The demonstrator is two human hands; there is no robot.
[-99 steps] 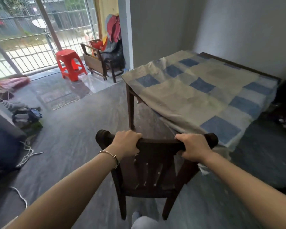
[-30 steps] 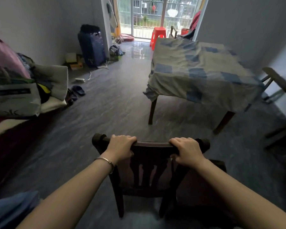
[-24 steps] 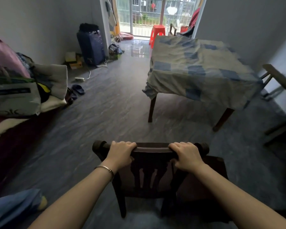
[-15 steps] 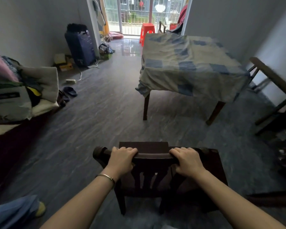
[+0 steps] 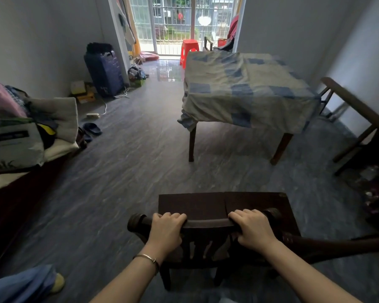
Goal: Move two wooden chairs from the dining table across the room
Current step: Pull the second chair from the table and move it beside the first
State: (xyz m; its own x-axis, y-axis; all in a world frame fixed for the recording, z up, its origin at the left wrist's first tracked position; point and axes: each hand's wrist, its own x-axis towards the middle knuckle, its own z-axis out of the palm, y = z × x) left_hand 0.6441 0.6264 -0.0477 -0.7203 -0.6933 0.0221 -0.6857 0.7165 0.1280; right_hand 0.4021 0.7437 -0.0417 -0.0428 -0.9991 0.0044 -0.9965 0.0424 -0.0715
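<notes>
Fingers curl over the top rail of the chair (image 5: 208,224) — my left hand (image 5: 165,231) grips it left of centre, a bracelet (image 5: 147,258) on that wrist, and my right hand (image 5: 253,231) clamps it near the right knob. The chair stands at lower centre of the frame, seat facing away from me, legs on the grey floor (image 5: 123,171). Past it, right of centre, stands the table (image 5: 245,90) under a checked cloth, well apart from the chair. At the right edge — a second chair (image 5: 354,119). A suitcase (image 5: 104,71) sits upper left, a red stool (image 5: 189,50) by the barred door.
</notes>
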